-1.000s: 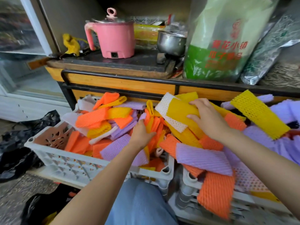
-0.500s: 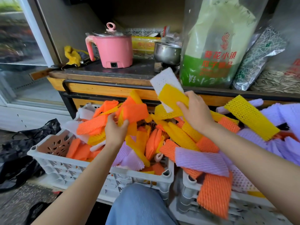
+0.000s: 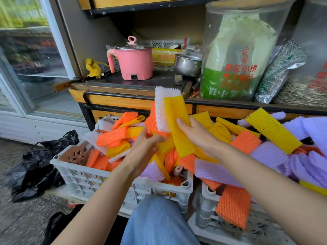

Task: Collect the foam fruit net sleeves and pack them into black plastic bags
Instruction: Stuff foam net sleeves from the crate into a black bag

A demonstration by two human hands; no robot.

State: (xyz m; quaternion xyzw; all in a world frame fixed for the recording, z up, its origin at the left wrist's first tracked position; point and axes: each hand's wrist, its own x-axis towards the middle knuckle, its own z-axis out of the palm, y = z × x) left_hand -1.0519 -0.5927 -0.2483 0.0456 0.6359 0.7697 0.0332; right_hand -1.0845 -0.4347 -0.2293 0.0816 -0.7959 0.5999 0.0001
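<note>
**Desk:** Start nearest the camera. What are the hands doing?

**Operator:** Nearest, I see a knee in blue denim. Above it the left hand is curled round an orange sleeve, which stands up from its fingers. The right hand pinches a yellow sleeve, thumb pressed on its face. A white sleeve stands just behind the yellow one. I cannot tell whether it is in the same grip. Both hands are raised close together over the left crate.

**Desk:** Where is the stock?

**Operator:** Loose sleeves in orange, yellow, purple and white fill the left crate. They are also heaped over the right crate beside it, some hanging over its front edge. A black bag lies crumpled on the floor, just left of the left crate. I note more black plastic at the lower edge, beside the left forearm.

**Desk:** And beyond the crates?

**Operator:** A shelf runs behind both crates. On it stand a lidded pink pot and a steel pot to its right. Right of that is a tall seed bag printed in red and green.
</note>
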